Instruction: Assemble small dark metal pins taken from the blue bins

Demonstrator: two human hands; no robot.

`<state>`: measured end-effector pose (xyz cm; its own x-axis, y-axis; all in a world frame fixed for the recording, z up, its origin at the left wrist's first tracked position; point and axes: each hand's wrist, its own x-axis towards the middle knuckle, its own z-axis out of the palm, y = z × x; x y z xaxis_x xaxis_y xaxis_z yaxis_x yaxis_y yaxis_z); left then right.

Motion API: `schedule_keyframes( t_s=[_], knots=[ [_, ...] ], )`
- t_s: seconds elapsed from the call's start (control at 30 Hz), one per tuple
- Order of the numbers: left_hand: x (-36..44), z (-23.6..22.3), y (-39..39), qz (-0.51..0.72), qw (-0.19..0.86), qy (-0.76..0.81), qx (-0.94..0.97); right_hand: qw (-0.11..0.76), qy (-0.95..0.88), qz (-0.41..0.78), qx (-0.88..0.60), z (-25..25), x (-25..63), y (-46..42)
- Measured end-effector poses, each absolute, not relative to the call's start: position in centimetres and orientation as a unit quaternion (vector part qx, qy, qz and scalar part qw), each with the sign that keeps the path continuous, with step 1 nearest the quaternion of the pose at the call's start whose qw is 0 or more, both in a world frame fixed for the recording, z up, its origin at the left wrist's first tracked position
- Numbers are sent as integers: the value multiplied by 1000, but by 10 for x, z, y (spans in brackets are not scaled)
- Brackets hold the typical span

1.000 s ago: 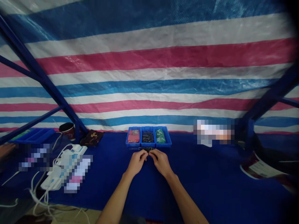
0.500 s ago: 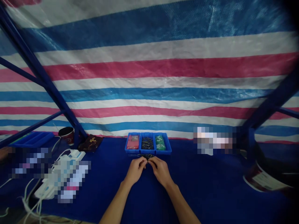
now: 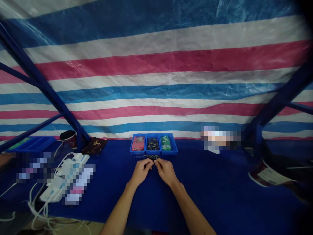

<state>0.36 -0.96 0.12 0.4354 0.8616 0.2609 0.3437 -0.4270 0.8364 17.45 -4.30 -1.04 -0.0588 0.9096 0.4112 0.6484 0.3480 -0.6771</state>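
Note:
My left hand (image 3: 141, 171) and my right hand (image 3: 167, 171) are close together at the middle of the blue table, fingertips almost meeting. Both are closed in a pinch; whatever lies between the fingers is too small to make out. Just beyond the fingertips is a small pile of dark, thin screws or nails (image 3: 152, 157). Behind it stand three joined blue bins. The left bin (image 3: 137, 152) has a pink bottom and small pale pieces. Dark screw-like pieces fill the middle bin (image 3: 153, 152). Small white pieces lie over green in the right bin (image 3: 169, 152).
At left are a white power strip (image 3: 57, 187) with cables, a dark brown packet (image 3: 95, 146), a cup (image 3: 68, 139) and a blue tray (image 3: 36, 143). Another person's hand (image 3: 5, 159) shows at the far left. A dark red tub (image 3: 269, 173) stands at right, among blue frame bars.
The view dips and comes back up as the head moves. Both hands stay pinched beside the pile, with only slight finger movement; the right fingertips sit a little apart from the left.

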Motion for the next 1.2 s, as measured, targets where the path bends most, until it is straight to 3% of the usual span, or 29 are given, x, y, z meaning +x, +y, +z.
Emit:
schedule_keyframes(
  t_s=[0.17, 0.43, 1.03, 1.2],
  knots=[
    [4, 0, -9, 360, 362, 397, 763, 462, -702, 165, -516, -9, 177, -43],
    [4, -1, -8, 352, 357, 402, 766, 460, -712, 164, -504, -11, 176, -41],
    [4, -3, -8, 341, 342, 397, 780, 373, -718, 107, -578, -16, 173, -40],
    [3, -3, -8, 354, 347, 402, 770, 443, -706, 145, -533, -11, 176, -41]
  ],
)
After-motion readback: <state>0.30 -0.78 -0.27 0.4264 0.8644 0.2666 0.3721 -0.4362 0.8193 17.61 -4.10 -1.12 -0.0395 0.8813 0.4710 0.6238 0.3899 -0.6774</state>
